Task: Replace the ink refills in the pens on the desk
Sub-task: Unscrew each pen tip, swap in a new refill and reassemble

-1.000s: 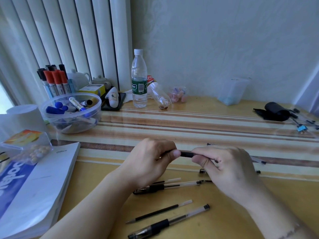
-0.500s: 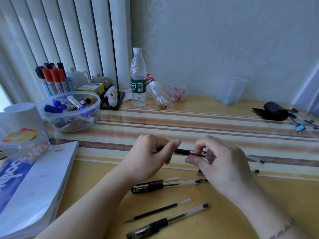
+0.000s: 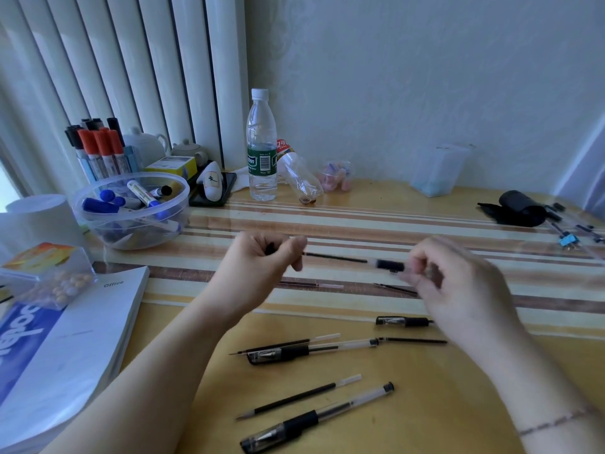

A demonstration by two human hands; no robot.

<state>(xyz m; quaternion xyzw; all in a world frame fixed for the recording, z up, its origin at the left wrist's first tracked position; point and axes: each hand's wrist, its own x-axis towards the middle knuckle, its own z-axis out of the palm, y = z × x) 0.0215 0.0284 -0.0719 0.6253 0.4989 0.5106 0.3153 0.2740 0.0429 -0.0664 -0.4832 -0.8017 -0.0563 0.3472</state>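
Note:
My left hand (image 3: 262, 257) pinches the end of a thin black ink refill (image 3: 334, 257) above the striped desk mat. My right hand (image 3: 458, 290) holds the pen barrel (image 3: 389, 265) by its black grip, blurred by motion. The refill spans the gap between the two hands, partly drawn out of the barrel. On the desk in front of me lie a capped pen (image 3: 311, 350), another pen (image 3: 314, 421), loose refills (image 3: 298, 396) (image 3: 412, 340), and a short black pen piece (image 3: 402, 321). Two thin refills (image 3: 311, 285) lie on the mat under my hands.
A clear bowl of markers (image 3: 98, 231) and a marker cup (image 3: 98, 149) stand at the left. A thick book (image 3: 75, 339) and a bead box (image 3: 45, 273) lie near left. A water bottle (image 3: 261, 149), a clear container (image 3: 435, 172) and a black pouch (image 3: 517, 208) line the back.
My hands were together on the pen; they have now moved apart, the left going left and the right going right, and the refill has been exposed between them.

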